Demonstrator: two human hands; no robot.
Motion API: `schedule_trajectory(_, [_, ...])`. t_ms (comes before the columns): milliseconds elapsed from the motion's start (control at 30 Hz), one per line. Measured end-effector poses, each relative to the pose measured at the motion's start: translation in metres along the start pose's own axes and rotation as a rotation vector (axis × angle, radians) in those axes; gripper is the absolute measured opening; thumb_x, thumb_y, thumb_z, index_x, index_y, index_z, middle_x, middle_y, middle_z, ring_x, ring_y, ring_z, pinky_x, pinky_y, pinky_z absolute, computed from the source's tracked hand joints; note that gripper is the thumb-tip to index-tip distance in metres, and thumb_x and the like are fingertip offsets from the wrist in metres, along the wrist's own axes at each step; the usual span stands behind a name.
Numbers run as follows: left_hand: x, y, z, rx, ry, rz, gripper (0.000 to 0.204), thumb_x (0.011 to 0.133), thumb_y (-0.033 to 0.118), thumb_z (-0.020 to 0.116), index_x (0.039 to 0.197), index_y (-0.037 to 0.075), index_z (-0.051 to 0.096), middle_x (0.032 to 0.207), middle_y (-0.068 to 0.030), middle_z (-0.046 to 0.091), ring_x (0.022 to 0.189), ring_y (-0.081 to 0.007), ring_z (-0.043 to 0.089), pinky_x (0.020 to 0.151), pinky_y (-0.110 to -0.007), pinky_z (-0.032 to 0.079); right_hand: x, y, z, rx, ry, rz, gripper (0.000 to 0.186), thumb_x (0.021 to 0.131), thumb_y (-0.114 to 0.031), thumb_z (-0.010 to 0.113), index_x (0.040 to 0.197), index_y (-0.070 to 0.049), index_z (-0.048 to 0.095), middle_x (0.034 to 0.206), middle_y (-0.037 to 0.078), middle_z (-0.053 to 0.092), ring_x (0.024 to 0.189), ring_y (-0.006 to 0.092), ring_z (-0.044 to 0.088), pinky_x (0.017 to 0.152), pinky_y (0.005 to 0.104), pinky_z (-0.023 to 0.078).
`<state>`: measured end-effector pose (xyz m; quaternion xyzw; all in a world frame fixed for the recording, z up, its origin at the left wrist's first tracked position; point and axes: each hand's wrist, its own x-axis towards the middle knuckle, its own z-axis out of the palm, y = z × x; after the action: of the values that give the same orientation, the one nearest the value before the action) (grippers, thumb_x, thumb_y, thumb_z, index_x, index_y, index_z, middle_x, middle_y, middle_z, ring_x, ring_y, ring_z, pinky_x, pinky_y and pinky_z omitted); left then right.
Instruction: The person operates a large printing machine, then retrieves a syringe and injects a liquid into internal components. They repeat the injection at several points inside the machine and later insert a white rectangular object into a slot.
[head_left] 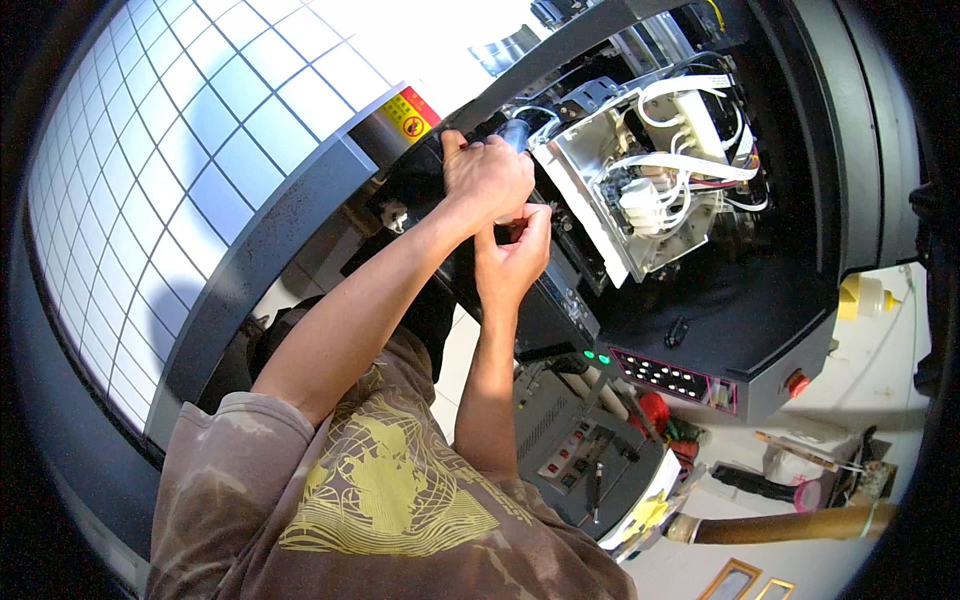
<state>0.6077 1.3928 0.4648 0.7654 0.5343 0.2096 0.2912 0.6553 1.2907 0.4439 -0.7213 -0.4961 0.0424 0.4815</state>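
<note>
My left hand is closed at the inner edge of the black machine housing, beside a small translucent bluish part; what its fingers grip is hidden. My right hand sits just below it, fingers curled toward the same spot, contents hidden. To their right is an open metal carriage with a white connector block, white tubes and flat ribbon cables.
A gridded white flatbed with a grey rail fills the left. A button panel and red knob sit on the housing's front. A grey control box, yellow bottle and brown tube lie beyond.
</note>
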Motion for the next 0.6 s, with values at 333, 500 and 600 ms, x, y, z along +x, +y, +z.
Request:
schedule_trajectory(333, [-0.0001, -0.0006, -0.0028, -0.023, 0.007, 0.01, 0.05, 0.096, 0.039, 0.041, 0.09, -0.005, 0.066, 0.079, -0.0256, 0.072, 0.079, -0.0339, 0.072, 0.099, -0.048, 0.031, -0.0053, -0.0064, -0.0038, -0.077, 0.028, -0.076, 0.044, 0.075, -0.019, 0.083, 0.105, -0.002, 0.056, 0.092, 0.012, 0.058, 0.079, 0.0282, 0.055, 0.073, 0.0374, 0.046])
schedule_trajectory(500, [0.0035, -0.0024, 0.0018, -0.022, -0.025, -0.019, 0.052, 0.096, 0.04, 0.041, 0.092, -0.004, 0.066, 0.077, -0.0235, 0.072, 0.08, -0.0324, 0.072, 0.099, -0.047, 0.031, -0.0042, -0.0078, -0.0067, -0.029, 0.007, -0.011, 0.047, 0.075, -0.018, 0.084, 0.108, -0.002, 0.055, 0.098, 0.012, 0.058, 0.08, 0.0267, 0.055, 0.073, 0.0364, 0.047])
schedule_trajectory(600, [0.0059, -0.0031, 0.0049, -0.022, -0.028, -0.042, 0.052, 0.097, 0.04, 0.04, 0.092, -0.004, 0.067, 0.075, -0.0213, 0.072, 0.08, -0.0315, 0.072, 0.1, -0.046, 0.031, -0.0036, -0.0082, -0.007, -0.053, 0.003, -0.008, 0.047, 0.075, -0.017, 0.084, 0.108, -0.002, 0.055, 0.099, 0.011, 0.058, 0.081, 0.0261, 0.056, 0.074, 0.0357, 0.047])
